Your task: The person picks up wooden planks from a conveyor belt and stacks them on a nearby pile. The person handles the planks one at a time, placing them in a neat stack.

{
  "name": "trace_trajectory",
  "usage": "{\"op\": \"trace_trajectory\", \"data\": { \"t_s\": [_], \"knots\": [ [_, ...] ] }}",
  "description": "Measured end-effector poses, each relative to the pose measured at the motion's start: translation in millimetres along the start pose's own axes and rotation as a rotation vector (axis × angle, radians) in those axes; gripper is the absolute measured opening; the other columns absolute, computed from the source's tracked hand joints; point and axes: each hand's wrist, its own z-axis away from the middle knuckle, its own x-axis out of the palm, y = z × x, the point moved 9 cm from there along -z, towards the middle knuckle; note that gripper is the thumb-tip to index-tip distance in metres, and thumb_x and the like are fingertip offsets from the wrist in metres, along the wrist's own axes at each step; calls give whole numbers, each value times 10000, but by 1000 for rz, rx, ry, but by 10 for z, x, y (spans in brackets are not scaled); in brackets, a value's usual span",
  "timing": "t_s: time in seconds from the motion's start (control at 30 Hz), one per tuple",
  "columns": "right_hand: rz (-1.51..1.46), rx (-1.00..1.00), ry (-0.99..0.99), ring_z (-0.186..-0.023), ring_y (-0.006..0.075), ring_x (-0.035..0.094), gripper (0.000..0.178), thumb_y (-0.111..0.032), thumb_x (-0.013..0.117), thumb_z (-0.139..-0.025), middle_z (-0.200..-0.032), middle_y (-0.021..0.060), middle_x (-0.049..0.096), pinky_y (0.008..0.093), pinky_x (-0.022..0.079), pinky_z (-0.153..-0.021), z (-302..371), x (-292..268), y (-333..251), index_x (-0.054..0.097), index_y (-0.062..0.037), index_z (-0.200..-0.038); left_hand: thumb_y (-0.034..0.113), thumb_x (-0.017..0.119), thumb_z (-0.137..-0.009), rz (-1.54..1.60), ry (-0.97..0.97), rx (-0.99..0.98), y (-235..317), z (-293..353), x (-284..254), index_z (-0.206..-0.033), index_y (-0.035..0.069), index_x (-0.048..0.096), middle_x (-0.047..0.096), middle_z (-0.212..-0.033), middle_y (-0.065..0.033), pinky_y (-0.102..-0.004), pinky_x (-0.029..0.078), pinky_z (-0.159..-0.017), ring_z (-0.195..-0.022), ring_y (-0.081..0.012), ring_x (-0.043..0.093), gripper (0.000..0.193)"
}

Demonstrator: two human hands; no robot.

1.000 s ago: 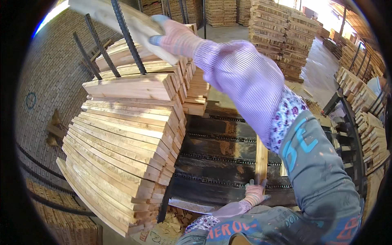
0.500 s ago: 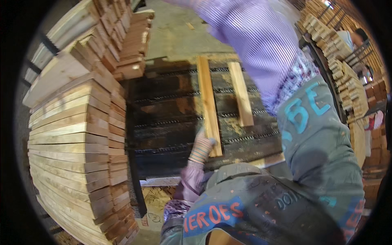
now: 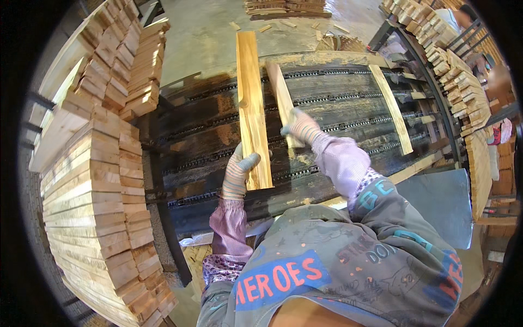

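Observation:
My left hand [image 3: 239, 171], in a striped knit glove, grips a wooden board [image 3: 252, 103] near its lower end, thumb on top and fingers along its left edge. This board is tilted up over the dark chain conveyor [image 3: 210, 128]. Just to its right lies a shorter, slightly blurred wooden board [image 3: 282, 98]. My right hand [image 3: 305, 127], gloved the same way, is closed on that board's right edge, toward its near end. A thin pale slat [image 3: 391, 109] rests across the chains farther right, apart from both hands.
Tall stacks of cut boards [image 3: 81, 185] stand close on the left. A grey metal sheet [image 3: 436, 201] sits at the near right. More stacked wood [image 3: 457, 82] lines the right side beyond a dark frame, near another person [image 3: 455, 19]. Wood scraps [image 3: 289, 24] lie on the floor ahead.
My right arm, stretched far forward before, has drawn back to the shorter board. My left hand has lifted its board and shifted left. The pale slat on the right has come into view.

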Motion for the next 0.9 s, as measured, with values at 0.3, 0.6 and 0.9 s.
{"op": "trace_trajectory", "data": {
  "t_s": [0.3, 0.6, 0.9],
  "knots": [
    [-1095, -313, -358, -1207, 208, 609, 700, -247, 780, -891, -1306, 115, 657, 395, 504, -1052, 950, -186, -949, 515, -36, -1503, 265, 615, -1073, -188, 241, 157, 214, -247, -37, -1453, 9, 546, 666, -1194, -81, -310, 545, -934, -1041, -158, 633, 463],
    [-1259, -279, -369, -1011, 184, 671, 691, -109, 780, -823, -1155, 71, 687, 354, 566, -922, 1223, -202, -1342, 518, -58, -1460, 679, 345, -1088, -22, 214, 126, 223, -227, 211, -1552, 64, 502, 575, -1462, -109, -352, 369, -1171, -1317, -231, 533, 785],
    [-560, -1056, -158, -1231, 258, 644, 830, -481, 705, -983, -1328, 213, 649, 363, 493, -1106, 1663, -1620, -4647, 404, 48, -1548, 303, 674, -1044, -458, 289, 418, 515, 57, -31, -1417, 10, 606, 652, -1320, -108, -357, 504, -993, -1127, -194, 614, 480]
  ]
}}
